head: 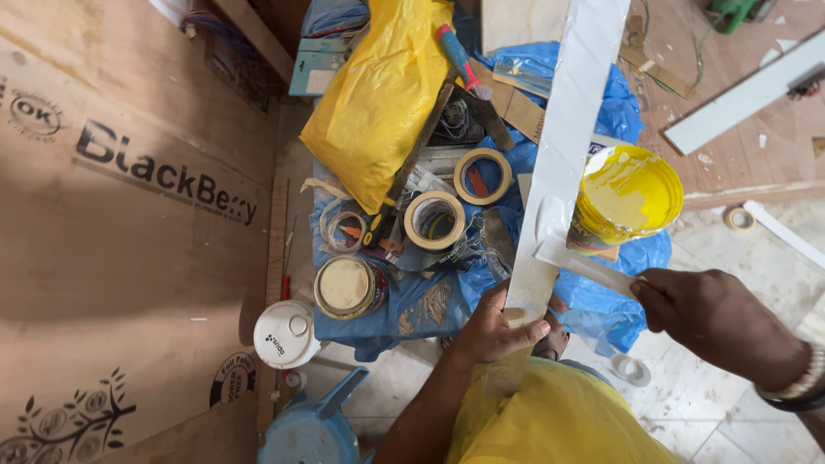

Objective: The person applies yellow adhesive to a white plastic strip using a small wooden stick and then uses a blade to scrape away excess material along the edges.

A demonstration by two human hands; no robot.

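Now the left hand [498, 331] grips the lower end of the long white strip [571, 129], which runs up and away, while the right hand [696, 309] holds a flat spreader [584, 262] across it, beside the yellow glue can [623, 198].

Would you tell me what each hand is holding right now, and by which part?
The left hand grips the long white strip near its lower end; the right hand holds a flat white spreader by its near end.
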